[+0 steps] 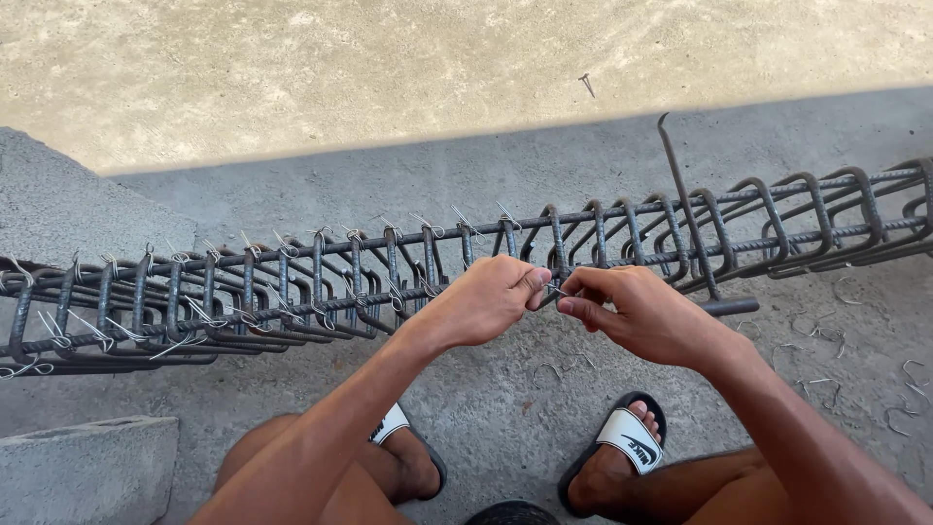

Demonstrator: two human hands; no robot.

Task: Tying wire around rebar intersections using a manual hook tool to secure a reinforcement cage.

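At the lower left of the frame sits a concrete block (83, 467). Above it my rebar cage (292, 287) runs across the whole frame, from the left edge up to the right edge, its stirrups on the left half tied with wire ties (185, 335) whose ends stick out.

My left hand (486, 301) is at the middle of the frame, fingers (530, 282) curled closed and pinching one end of a thin tie wire (556, 289) against the cage's near bar. My right hand (641, 311) meets it just to the right, fingers (573, 306) pinched shut on the other end. The wire lies right between the two sets of fingertips, touching both, at a stirrup in mid-cage.

Right of my hands a hooked rod (690, 224) leans upright against the cage. Loose bent wires (826, 340) lie scattered on the floor (486, 408) at the right. At the bottom, my feet wear sandals (627, 437).
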